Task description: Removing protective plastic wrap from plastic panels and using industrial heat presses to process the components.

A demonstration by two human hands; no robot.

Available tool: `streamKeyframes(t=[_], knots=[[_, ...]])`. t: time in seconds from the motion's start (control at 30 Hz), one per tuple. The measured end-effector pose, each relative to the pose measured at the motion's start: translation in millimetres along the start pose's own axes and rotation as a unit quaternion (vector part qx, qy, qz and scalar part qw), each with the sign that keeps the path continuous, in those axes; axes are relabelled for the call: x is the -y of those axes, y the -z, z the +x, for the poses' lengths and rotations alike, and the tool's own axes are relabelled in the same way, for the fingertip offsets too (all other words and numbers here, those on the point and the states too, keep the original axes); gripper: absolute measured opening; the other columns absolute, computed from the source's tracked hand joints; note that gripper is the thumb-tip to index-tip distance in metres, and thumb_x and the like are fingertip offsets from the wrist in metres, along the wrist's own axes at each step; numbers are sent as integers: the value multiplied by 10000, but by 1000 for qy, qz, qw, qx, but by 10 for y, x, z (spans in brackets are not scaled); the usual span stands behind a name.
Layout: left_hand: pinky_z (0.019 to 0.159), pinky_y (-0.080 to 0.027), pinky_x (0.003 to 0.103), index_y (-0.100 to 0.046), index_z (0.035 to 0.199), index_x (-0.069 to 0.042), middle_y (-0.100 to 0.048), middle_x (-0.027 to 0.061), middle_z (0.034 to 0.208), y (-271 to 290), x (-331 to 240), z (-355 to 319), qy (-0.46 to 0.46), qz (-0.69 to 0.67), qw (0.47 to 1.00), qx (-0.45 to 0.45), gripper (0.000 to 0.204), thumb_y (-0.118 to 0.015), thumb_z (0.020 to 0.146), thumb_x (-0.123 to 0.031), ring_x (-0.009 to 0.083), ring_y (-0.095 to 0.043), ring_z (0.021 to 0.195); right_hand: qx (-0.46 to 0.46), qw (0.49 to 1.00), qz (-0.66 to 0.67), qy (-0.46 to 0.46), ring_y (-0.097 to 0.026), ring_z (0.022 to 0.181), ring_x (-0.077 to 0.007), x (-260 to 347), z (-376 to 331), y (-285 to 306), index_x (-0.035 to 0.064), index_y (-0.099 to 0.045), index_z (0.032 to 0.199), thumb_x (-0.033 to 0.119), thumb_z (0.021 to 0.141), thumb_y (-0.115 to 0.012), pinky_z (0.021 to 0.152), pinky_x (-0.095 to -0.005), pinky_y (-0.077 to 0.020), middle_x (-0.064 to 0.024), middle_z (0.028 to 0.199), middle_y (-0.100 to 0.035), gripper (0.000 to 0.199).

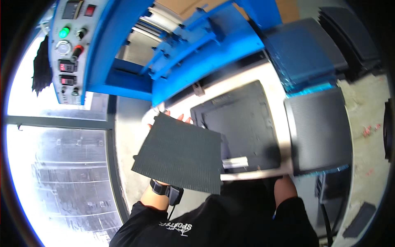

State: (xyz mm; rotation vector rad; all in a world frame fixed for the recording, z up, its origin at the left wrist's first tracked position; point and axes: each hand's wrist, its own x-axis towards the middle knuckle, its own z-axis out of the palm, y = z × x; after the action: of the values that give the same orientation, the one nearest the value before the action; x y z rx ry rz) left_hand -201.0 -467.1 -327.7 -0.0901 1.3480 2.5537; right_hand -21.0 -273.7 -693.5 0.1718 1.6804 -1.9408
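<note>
A dark grey, finely ribbed rectangular sheet [179, 152] hangs tilted over the left part of the worktable. My left hand [180, 118] holds it from beneath. Only fingertips show past its far edge; the palm and thumb are hidden under it. To the right of the sheet, a black rectangular plate with a raised rim [247, 123] lies on the pale table [284, 136], partly overlapped by the sheet's right edge. A white strip [235, 161] rests on the plate's near edge. Only the forearm of my right arm shows at the table's near edge; the hand itself is out of sight.
Behind the plate stands a blue press frame [205, 53]. A control panel [68, 53] with a lit green button rises at far left. Stacked dark sheets [319, 127] sit at right, with a film-wrapped stack [304, 53] and more black pieces [349, 35] beyond.
</note>
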Motion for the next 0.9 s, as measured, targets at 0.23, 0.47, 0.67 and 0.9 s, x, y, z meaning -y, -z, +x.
streamKeyframes(t=[0.23, 0.47, 0.67, 0.9], knots=[[1063, -337, 493, -364, 1392, -187, -424, 173, 1371, 1, -112, -27, 12, -5, 999, -48, 599, -369, 939, -579, 311, -414, 1277, 60, 975, -90, 195, -664, 871, -235, -127, 1126, -602, -7, -552, 1135, 215, 953, -499, 778, -347, -545, -149, 1023, -644, 291], [946, -459, 483, -397, 1343, -134, -535, 185, 1230, 41, -456, -128, -26, -14, 991, -129, 587, -387, 941, -561, 327, -517, 1176, 87, 908, -224, 343, -662, 874, -231, 114, 1653, -561, -8, -559, 1125, 217, 951, -504, 789, -342, -538, -144, 1016, -648, 290], [902, -482, 475, -414, 1305, -123, -566, 188, 1175, 276, -504, -48, -37, -62, 989, -131, 570, -409, 937, -559, 327, -547, 1126, 52, 843, -382, 374, -660, 876, -227, 380, 1348, 387, -10, -566, 1117, 218, 950, -508, 798, -338, -532, -140, 1010, -650, 288], [974, -434, 442, -432, 1309, -120, -556, 150, 1200, -80, -656, -160, -82, -165, 981, -59, 587, -409, 931, -569, 289, -508, 1170, 9, 911, -391, 133, -630, 814, -205, 487, -736, 1171, -13, -604, 1063, 238, 948, -525, 776, -322, -504, -82, 922, -656, 287]])
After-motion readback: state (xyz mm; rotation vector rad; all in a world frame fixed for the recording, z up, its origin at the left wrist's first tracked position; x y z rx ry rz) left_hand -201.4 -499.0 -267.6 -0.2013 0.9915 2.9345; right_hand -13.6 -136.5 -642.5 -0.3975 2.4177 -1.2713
